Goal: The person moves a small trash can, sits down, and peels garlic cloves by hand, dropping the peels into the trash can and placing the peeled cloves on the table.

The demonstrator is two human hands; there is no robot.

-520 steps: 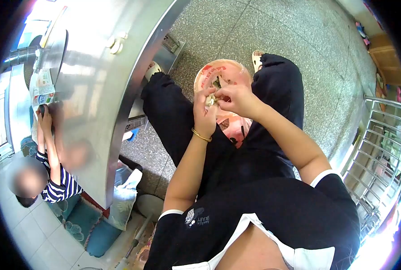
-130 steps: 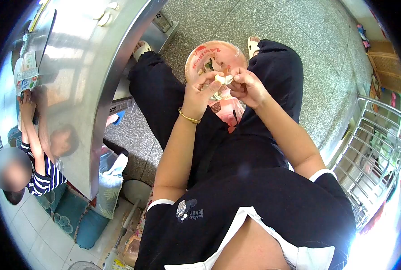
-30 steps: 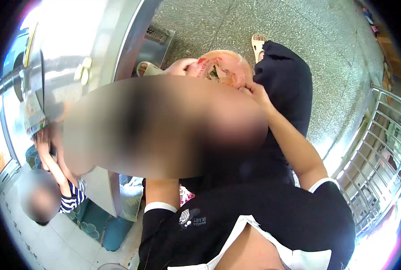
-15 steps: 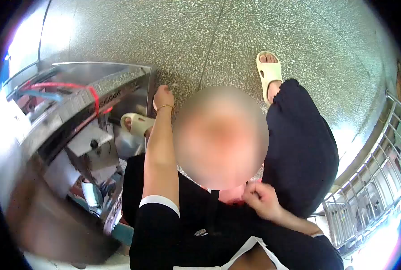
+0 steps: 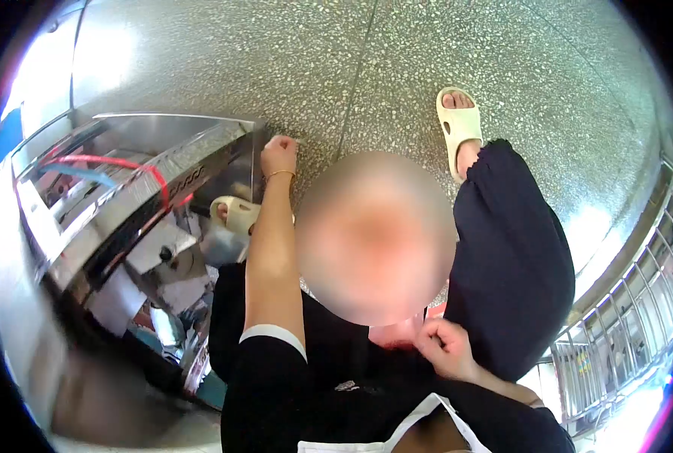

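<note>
My left hand (image 5: 279, 155) is stretched forward on a straight arm beside the end of the metal frame, its fingers curled closed. Whatever it may hold is too small or hidden to tell. A thin bracelet circles that wrist. My right hand (image 5: 446, 347) is near my lap with its fingers closed. Its fingertips are at the edge of a pink, partly shiny thing (image 5: 397, 334). A large round blurred patch covers most of what lies between my legs, and the kind of the pink thing does not show.
To the left stands a metal-framed unit (image 5: 201, 136) with a red cord (image 5: 102, 160) and cluttered items inside. Speckled stone floor (image 5: 397, 75) stretches ahead. My right foot wears a cream slide sandal (image 5: 462, 124); another sandal (image 5: 235, 214) is at left. Metal railings (image 5: 623, 325) curve along the right.
The whole view has shifted slightly right and down. Both hands keep nearly the same closed pose; the right hand has turned a little beside the pink thing.
</note>
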